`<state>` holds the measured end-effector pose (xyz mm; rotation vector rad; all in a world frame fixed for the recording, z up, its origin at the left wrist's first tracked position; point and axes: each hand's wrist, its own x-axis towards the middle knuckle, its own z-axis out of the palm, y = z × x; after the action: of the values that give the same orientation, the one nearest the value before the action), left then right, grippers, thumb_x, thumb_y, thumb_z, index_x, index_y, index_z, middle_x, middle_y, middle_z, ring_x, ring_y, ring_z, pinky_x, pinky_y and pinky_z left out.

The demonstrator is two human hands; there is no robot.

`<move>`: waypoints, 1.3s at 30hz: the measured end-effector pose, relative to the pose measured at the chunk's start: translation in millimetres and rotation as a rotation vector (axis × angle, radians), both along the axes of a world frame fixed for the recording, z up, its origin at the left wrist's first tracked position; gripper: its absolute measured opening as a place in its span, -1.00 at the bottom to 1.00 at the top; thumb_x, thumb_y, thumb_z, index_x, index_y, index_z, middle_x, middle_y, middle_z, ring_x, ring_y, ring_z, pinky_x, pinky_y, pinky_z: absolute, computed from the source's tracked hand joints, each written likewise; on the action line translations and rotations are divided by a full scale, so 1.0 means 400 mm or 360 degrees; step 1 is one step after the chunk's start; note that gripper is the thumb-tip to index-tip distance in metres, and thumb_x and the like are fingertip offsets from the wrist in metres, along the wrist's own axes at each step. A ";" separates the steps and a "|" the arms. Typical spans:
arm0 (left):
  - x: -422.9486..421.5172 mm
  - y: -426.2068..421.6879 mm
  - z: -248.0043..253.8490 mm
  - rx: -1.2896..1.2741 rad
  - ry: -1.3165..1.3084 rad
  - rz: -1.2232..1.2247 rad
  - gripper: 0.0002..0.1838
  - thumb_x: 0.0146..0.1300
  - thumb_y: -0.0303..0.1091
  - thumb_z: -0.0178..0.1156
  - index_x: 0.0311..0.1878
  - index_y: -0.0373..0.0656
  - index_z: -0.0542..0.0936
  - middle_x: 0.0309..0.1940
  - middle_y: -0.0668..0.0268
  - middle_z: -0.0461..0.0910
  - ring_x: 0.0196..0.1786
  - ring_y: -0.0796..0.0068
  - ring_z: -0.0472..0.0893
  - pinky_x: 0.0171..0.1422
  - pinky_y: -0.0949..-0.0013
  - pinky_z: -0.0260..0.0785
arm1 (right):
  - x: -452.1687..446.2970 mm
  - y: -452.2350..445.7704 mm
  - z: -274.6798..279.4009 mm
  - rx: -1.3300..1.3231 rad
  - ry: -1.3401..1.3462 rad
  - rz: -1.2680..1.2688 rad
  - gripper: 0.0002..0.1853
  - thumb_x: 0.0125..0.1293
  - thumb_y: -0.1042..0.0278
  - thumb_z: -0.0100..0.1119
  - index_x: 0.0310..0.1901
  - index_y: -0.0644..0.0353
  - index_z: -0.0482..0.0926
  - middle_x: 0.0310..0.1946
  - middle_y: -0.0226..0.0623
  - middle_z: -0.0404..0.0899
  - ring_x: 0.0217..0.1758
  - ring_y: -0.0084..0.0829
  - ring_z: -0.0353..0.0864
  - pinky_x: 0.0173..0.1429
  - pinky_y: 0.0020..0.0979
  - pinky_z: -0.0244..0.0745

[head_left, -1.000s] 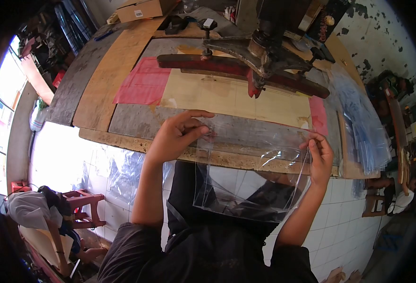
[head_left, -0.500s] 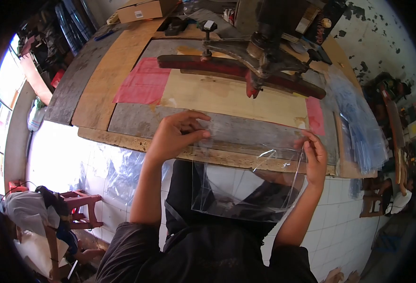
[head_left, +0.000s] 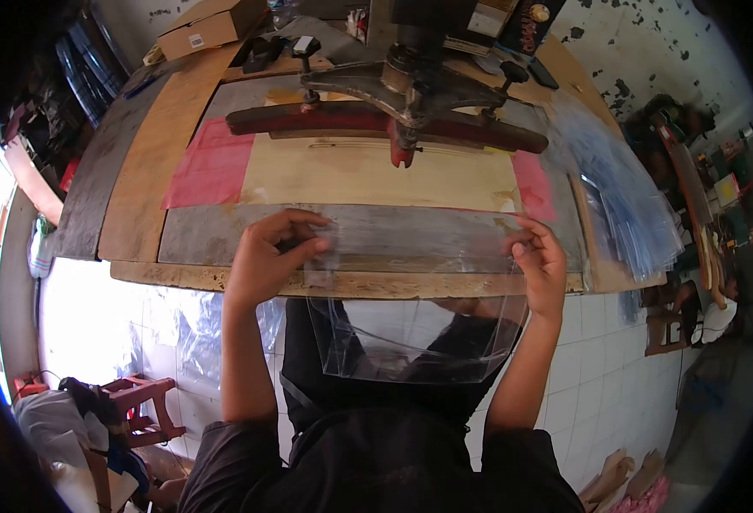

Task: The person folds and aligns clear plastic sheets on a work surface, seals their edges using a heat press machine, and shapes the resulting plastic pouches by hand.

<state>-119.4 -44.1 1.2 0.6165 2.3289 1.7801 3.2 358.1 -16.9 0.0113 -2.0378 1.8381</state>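
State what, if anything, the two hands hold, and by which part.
A clear plastic sheet, held along its upper edge: the left hand has it near the upper left corner, the right hand near the upper right.

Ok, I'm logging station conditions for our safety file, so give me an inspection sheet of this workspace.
Surface: worn workbench of grey and wooden boards.
Job's things: clear plastic at the near edge; red-barred press above the cream panel.
Clutter: piled plastic sheets at the right; cardboard box at the far left.
Hands: left hand and right hand hold the clear plastic near its upper corners.
Cables: nothing seen on the workbench; elsewhere cannot tell.
Surroundings: tiled floor with loose film to the left; peeling wall at the right; another person at the left.
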 end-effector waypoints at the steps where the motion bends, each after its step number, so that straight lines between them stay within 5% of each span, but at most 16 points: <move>1: 0.000 -0.001 -0.001 -0.0002 -0.0022 0.0002 -0.67 0.33 -0.50 0.55 0.13 -0.25 0.75 -0.31 0.38 0.77 -0.17 0.67 0.69 -0.01 0.47 0.50 | 0.001 0.001 -0.001 0.0013 0.0001 0.0002 -0.59 0.53 0.45 0.40 0.33 0.31 0.62 -0.06 -0.32 0.74 -0.01 -0.53 0.70 0.12 -0.48 0.55; 13: -0.001 0.001 -0.001 -0.0006 -0.0059 0.0031 -0.69 0.34 -0.50 0.54 0.11 -0.25 0.73 -0.30 0.42 0.72 -0.20 0.70 0.62 -0.07 0.52 0.44 | 0.005 0.007 -0.013 -0.0028 0.0089 -0.0030 -0.53 0.45 0.33 0.47 0.30 0.32 0.62 0.03 -0.23 0.71 0.05 -0.47 0.68 0.20 -0.43 0.52; 17: -0.005 -0.004 -0.005 -0.0017 -0.0021 -0.0007 -0.72 0.36 -0.50 0.53 0.08 -0.26 0.72 -0.29 0.41 0.73 -0.18 0.68 0.65 -0.01 0.51 0.48 | 0.004 -0.004 0.001 -0.0044 0.0201 -0.0020 -0.56 0.41 0.44 0.50 0.27 0.29 0.65 0.03 -0.25 0.71 0.12 -0.43 0.67 0.25 -0.34 0.54; 19: -0.005 -0.002 -0.003 -0.0003 -0.0012 -0.0012 -0.73 0.37 -0.50 0.52 0.07 -0.26 0.70 -0.27 0.37 0.76 -0.14 0.66 0.68 0.02 0.49 0.51 | 0.009 -0.022 0.050 0.0787 0.0274 -0.0265 -0.55 0.35 0.44 0.52 0.24 0.25 0.67 0.07 -0.23 0.73 0.19 -0.31 0.68 0.30 -0.23 0.53; 25: -0.001 0.005 0.000 0.0064 -0.0057 -0.0107 -0.73 0.42 -0.51 0.46 0.07 -0.27 0.59 -0.18 0.22 0.85 -0.02 0.56 0.78 0.11 0.40 0.57 | -0.010 -0.202 0.177 0.1717 0.0432 -0.0319 -0.55 0.32 0.15 0.57 0.15 0.18 0.73 0.11 -0.19 0.74 0.22 -0.12 0.68 0.44 -0.12 0.42; 28: 0.000 0.001 0.006 0.0000 -0.0011 -0.0090 -0.71 0.41 -0.49 0.48 0.08 -0.26 0.58 -0.20 0.21 0.86 -0.03 0.57 0.78 0.10 0.40 0.56 | -0.048 -0.306 0.180 0.1860 0.0471 -0.0195 -0.55 0.31 0.06 0.56 0.11 0.15 0.74 0.02 -0.23 0.77 0.16 -0.16 0.70 0.41 -0.10 0.41; 34: 0.003 -0.009 0.032 -0.0081 -0.0056 -0.0116 -0.63 0.36 -0.41 0.54 0.14 -0.24 0.63 -0.25 0.26 0.86 -0.12 0.62 0.75 0.06 0.42 0.53 | -0.125 -0.363 0.186 0.1709 -0.0110 0.0296 -0.72 0.41 0.12 0.49 -0.11 0.17 0.76 -0.34 -0.18 0.78 -0.21 -0.21 0.75 0.18 -0.10 0.50; 39: -0.004 -0.015 0.024 -0.0040 -0.0062 -0.0199 -0.58 0.41 -0.37 0.51 0.26 -0.24 0.64 -0.20 0.27 0.87 -0.09 0.62 0.76 0.09 0.41 0.54 | -0.158 -0.349 0.196 0.1287 -0.0418 0.0463 -0.80 0.47 0.28 0.43 -0.16 0.27 0.76 -0.33 -0.14 0.80 -0.27 -0.21 0.77 -0.06 -0.19 0.57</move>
<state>-120.9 -49.9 10.9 0.7010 2.2312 1.6908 -59.8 218.7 61.4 0.3155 -2.9590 1.0592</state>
